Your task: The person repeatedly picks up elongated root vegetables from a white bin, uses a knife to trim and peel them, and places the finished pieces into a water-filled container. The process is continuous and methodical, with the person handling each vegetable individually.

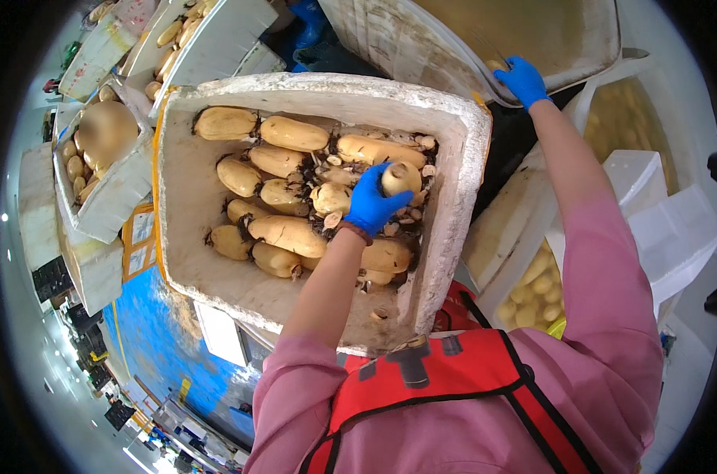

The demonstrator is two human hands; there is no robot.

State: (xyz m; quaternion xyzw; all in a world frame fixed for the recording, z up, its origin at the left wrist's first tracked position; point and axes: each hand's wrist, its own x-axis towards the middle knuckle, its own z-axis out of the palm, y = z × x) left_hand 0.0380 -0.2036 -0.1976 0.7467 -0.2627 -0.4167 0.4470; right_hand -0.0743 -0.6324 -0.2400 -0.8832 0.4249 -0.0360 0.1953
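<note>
My left hand [374, 203], in a blue glove, is closed round a lotus root segment [401, 178] inside a white foam box [192, 261]. The segment's cut end faces up. Around it lie several cream-coloured lotus roots [290, 235] with dark root hairs and small cut-off slices between them. My right hand [523, 81], also gloved in blue, is out at the rim of a large tub [422, 47] of murky water. Its fingers are curled; a small pale thing [497, 65] shows at the fingertips, too little of it to name.
Beyond the left wall of the box stand more foam boxes [105, 229] with lotus roots. On the right, a container [627, 118] holds roots under cloudy water, beside white foam pieces [667, 237]. Another container with pale roots [536, 292] sits near my right side. Blue floor [173, 340] shows at lower left.
</note>
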